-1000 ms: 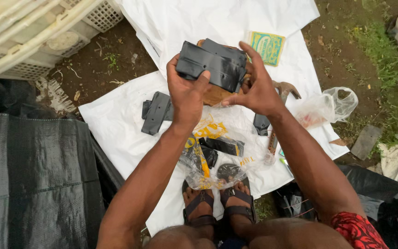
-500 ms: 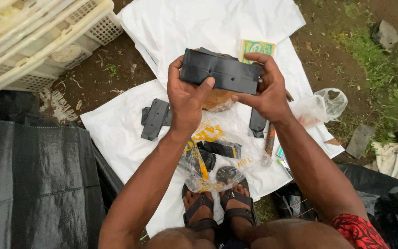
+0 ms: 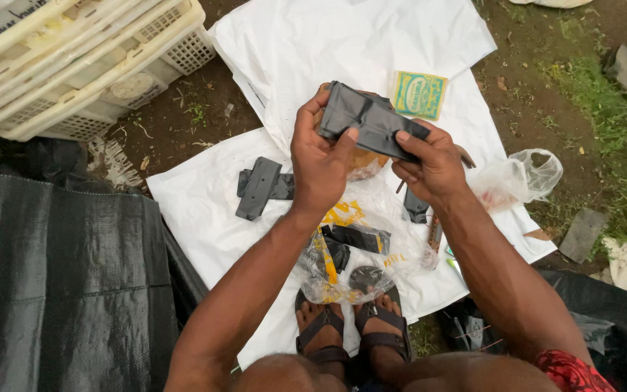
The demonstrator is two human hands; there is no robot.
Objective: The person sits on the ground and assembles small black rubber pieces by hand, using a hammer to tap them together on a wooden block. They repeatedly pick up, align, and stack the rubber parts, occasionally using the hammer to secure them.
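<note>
Both my hands hold a flat black rubber piece [image 3: 369, 123] above a white sheet [image 3: 342, 51] on the ground. My left hand [image 3: 318, 156] grips its left end with the thumb on top. My right hand [image 3: 431, 161] pinches its right end. Beneath the piece a brownish object shows partly. More black rubber pieces [image 3: 261, 186] lie on the sheet to the left of my left hand. A clear plastic bag [image 3: 346, 254] with yellow print and black pieces inside lies just above my sandalled feet [image 3: 350, 330].
Cream plastic crates [image 3: 74, 65] stand at the top left. A black tarp [image 3: 52, 283] covers the left side. A small green and yellow box [image 3: 419, 94] and an empty clear bag [image 3: 524, 174] lie on the sheet's right part. Soil and grass [image 3: 604, 109] surround it.
My hands have turned and shifted the black piece slightly; it now tilts down to the right, with my right hand lower on its end.
</note>
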